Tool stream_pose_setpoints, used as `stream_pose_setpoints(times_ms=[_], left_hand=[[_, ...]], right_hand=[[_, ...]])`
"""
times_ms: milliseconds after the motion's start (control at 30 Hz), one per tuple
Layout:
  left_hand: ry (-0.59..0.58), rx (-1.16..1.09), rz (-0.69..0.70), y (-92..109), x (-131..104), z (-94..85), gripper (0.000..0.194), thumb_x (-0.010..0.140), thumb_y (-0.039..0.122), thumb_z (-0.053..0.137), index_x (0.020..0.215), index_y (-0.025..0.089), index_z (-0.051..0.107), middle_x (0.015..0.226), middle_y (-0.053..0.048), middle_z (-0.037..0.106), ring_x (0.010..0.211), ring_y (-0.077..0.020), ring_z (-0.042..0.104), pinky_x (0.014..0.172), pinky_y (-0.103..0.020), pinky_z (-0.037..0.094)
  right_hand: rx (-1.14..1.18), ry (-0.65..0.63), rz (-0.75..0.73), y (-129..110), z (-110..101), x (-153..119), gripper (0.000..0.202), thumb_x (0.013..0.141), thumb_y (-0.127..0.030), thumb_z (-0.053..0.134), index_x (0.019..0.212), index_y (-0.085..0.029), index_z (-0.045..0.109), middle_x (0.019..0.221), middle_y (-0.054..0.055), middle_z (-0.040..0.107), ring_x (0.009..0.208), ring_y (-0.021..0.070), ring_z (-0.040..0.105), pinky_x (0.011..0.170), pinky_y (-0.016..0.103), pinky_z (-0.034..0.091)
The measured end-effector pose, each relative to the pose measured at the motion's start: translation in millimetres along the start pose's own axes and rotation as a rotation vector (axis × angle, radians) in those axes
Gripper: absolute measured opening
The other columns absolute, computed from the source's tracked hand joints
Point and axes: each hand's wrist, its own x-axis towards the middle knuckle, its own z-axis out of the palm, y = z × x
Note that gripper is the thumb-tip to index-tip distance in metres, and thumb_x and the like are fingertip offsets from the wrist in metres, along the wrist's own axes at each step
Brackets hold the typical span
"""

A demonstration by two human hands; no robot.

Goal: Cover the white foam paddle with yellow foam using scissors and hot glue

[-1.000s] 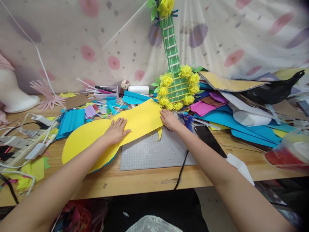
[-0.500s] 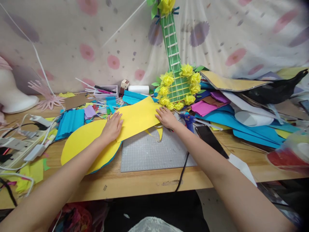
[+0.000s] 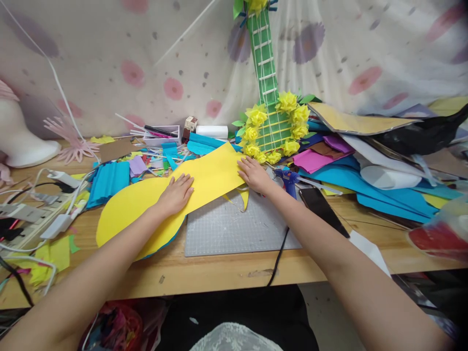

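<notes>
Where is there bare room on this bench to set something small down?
The near part of the grey mat, between the yellow paper and black cable. Bare wood also shows between the phone, blue sheets and cup. It's crowded around the power strip and behind the yellow paper.

Pale curtain [image 3: 204, 63] with pink and purple flower print, wooden table [image 3: 219, 275], light floor [image 3: 327, 317] below

Mat [image 3: 237, 229]: grey, pale grid lines. Left of it, paper shape [image 3: 124, 209]: plain yellow, blue edge below. Behind mat, toy guitar [image 3: 272, 117]: green, white and yellow bars, yellow flowers. Right of mat, phone [image 3: 323, 212]: black.
</notes>
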Motion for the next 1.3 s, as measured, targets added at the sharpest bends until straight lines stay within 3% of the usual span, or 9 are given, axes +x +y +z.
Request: stream_pose_setpoints(times_ms=[167, 500, 700, 867, 1067, 1300], left_hand=[[0.002, 0.022, 0.004, 1.1, -1.3, 2.4, 0.057, 0.093, 0.041, 0.025, 0.141, 0.011, 0.037, 0.150, -0.012, 0.030, 0.141, -0.0237, 0.019, 0.115, -0.048, 0.012], [0.005, 0.005, -0.022, -1.5, 1.8, 3.7, 0.067, 0.088, 0.052, 0.033, 0.138, 0.008, 0.038, 0.149, -0.017, 0.030, 0.141, -0.0271, 0.019, 0.114, -0.046, 0.013], [-0.033, 0.049, -0.020, 0.9, 1.8, 4.8, 0.067, 0.090, 0.050, 0.029, 0.140, 0.007, 0.036, 0.150, -0.016, 0.028, 0.141, -0.0270, 0.017, 0.114, -0.046, 0.011], [-0.011, 0.053, -0.018, 0.5, 1.4, 7.0, 0.067, 0.089, 0.050, 0.029, 0.140, 0.007, 0.036, 0.150, -0.016, 0.029, 0.141, -0.0267, 0.018, 0.115, -0.046, 0.011], [-0.005, 0.045, -0.021, 1.1, 0.5, 6.9, 0.066, 0.090, 0.050, 0.029, 0.140, 0.007, 0.037, 0.149, -0.016, 0.030, 0.141, -0.0267, 0.018, 0.115, -0.046, 0.011], [0.013, 0.058, -0.009, 0.5, 0.7, 8.6, 0.065, 0.090, 0.049, 0.029, 0.139, 0.007, 0.037, 0.149, -0.016, 0.030, 0.141, -0.0268, 0.019, 0.114, -0.047, 0.011]], right_hand=[[0.043, -0.078, -0.083, -8.9, -4.2, -2.1, 0.050, 0.096, -0.038, 0.030, 0.137, -0.015, 0.046, 0.144, 0.009, 0.041, 0.136, 0.0236, 0.033, 0.113, 0.044, 0.024], [0.106, -0.093, -0.051, -12.0, -5.1, -5.6, 0.049, 0.095, -0.037, 0.033, 0.136, -0.014, 0.047, 0.144, 0.011, 0.042, 0.135, 0.0247, 0.036, 0.112, 0.045, 0.026], [0.187, -0.153, 0.037, -7.3, -18.5, 5.6, 0.054, 0.088, -0.035, 0.048, 0.134, -0.006, 0.048, 0.144, 0.016, 0.040, 0.137, 0.0259, 0.032, 0.112, 0.041, 0.027], [0.218, -0.110, 0.069, -0.7, -19.5, 24.4, 0.040, 0.089, -0.028, 0.045, 0.124, -0.014, 0.059, 0.133, 0.010, 0.054, 0.129, 0.0248, 0.044, 0.110, 0.043, 0.030], [0.316, -0.045, 0.467, 8.2, -12.7, 44.6, 0.042, 0.084, -0.025, 0.047, 0.123, -0.015, 0.059, 0.118, 0.011, 0.064, 0.110, 0.0278, 0.060, 0.096, 0.043, 0.045], [0.340, -0.060, 0.644, 17.2, -9.3, 59.6, 0.039, 0.077, -0.019, 0.052, 0.114, -0.014, 0.062, 0.119, 0.014, 0.063, 0.110, 0.0305, 0.059, 0.094, 0.044, 0.046]])
